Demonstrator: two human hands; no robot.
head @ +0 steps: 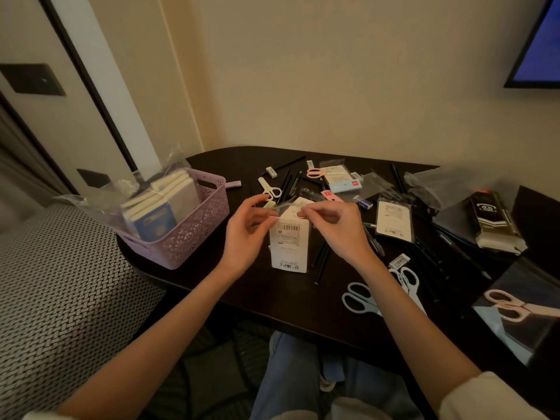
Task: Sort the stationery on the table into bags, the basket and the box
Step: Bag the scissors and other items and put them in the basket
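- Basket (194,237), at 9 o'clock on the table (272,301): it already holds a row of notebooks (169,204) standing on edge. This part of the sort appears well advanced.
- Left hand (245,234), at table centre: raised above the surface, palm turned inward. Thumb and fingertips pinch the left upper edge of the bag (289,234).
- Bag: a clear sleeve with a white barcode card, held upright between both hands, lower edge close to the table. Whether it is loaded cannot be determined.
- Right hand (333,228): mirrors the left, fingers curled, pinching the bag's top edge from the 3 o'clock side. The hands appear to be working the mouth of the bag.
- Remaining work, 12 to 4 o'clock: loose pencils (291,180), erasers (271,172), small scissors (269,188), empty sleeves and a second carded bag (394,221) lie scattered.
- At 4 o'clock: pale blue scissors (360,298) lie unsorted; a dark box (494,219) sits at 3 o'clock. Most items are judged still to be sorted.
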